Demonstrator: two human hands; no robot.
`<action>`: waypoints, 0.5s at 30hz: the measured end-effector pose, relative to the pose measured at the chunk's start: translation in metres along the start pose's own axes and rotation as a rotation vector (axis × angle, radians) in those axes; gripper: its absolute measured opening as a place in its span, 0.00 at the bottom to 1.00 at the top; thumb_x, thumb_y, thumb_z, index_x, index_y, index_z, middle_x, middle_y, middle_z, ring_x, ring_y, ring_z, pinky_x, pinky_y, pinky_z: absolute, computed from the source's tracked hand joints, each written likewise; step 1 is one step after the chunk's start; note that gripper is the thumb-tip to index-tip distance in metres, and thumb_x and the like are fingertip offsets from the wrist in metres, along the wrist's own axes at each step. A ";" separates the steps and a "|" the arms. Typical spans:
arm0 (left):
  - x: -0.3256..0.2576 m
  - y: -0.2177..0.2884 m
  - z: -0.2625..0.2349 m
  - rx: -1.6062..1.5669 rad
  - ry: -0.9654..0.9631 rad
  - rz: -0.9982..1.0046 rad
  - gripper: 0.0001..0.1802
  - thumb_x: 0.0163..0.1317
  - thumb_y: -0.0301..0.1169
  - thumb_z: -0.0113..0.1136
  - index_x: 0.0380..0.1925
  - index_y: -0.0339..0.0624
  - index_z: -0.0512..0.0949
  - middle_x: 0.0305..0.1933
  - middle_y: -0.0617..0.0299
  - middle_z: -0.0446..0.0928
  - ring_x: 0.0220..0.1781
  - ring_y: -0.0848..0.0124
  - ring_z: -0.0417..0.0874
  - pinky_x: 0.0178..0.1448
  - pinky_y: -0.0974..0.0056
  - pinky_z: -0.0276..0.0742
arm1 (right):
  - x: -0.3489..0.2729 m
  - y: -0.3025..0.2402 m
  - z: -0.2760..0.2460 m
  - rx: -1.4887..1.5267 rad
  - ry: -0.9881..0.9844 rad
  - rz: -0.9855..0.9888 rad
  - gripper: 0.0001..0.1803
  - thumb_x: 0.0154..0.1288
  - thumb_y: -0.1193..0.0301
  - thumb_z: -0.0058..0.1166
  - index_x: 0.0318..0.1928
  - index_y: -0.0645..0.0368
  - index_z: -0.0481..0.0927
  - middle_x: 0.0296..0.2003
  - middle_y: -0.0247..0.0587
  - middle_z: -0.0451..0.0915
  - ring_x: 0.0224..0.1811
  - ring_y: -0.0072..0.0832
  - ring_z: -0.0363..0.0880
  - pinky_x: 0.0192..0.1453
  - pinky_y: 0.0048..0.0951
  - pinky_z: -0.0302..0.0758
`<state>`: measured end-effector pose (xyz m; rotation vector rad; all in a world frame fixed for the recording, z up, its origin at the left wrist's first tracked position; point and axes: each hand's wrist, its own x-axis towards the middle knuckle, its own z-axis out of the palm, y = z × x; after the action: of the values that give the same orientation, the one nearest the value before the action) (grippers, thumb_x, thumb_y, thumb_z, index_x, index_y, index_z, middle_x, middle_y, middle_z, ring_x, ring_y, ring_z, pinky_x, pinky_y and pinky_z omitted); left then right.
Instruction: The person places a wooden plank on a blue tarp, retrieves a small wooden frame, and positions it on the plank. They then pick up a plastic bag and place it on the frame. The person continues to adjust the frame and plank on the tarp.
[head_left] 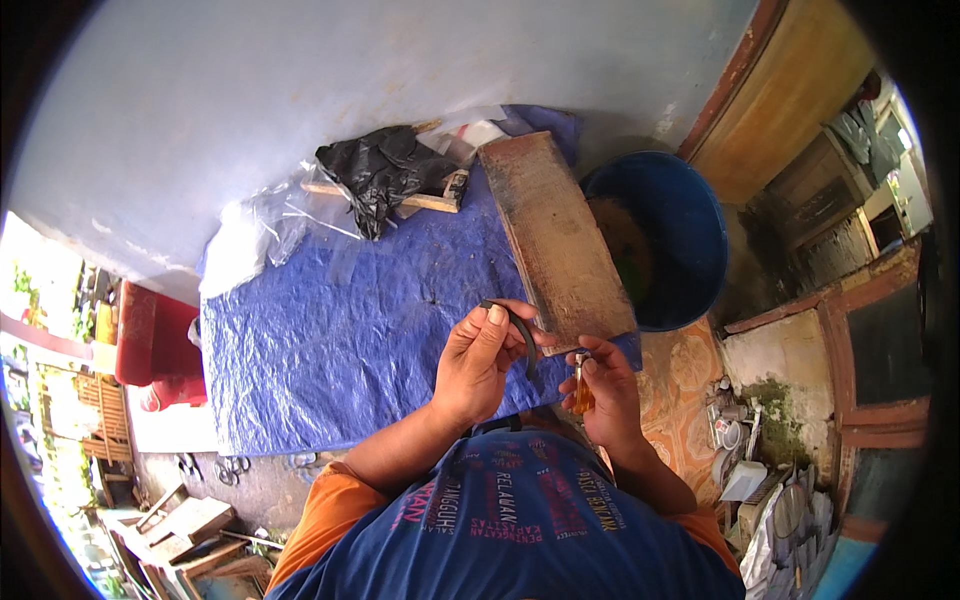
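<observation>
From my feed, the left hand (478,362) had its grip closed on a dark curved strip (517,327), and the right hand (603,388) pinched a small amber-handled tool (582,396) just beside it, over the blue tarp (340,340). Black plastic bag (380,170) lay crumpled at the far edge; the blue bucket (690,240) held something brownish beside the wooden plank (555,235).

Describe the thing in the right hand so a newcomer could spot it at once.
Start at the big round blue plastic tub, then follow the long brown wooden plank down to its near end. Just below, the right hand pinches a small tool with a translucent amber handle, the only orange-clear thing there.
</observation>
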<state>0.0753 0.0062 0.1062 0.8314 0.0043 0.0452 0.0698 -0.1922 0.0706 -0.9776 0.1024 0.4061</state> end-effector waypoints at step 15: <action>0.013 0.011 0.026 -0.150 -0.318 -0.034 0.18 0.79 0.40 0.41 0.48 0.37 0.75 0.40 0.53 0.82 0.52 0.61 0.84 0.63 0.53 0.76 | -0.031 0.009 0.037 -0.195 -0.027 -0.294 0.15 0.76 0.67 0.50 0.56 0.61 0.71 0.37 0.40 0.78 0.36 0.24 0.79 0.40 0.27 0.76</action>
<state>0.0885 -0.0049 0.1322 0.6808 -0.2811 -0.1177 0.0346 -0.1658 0.0925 -1.1600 -0.1068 0.1598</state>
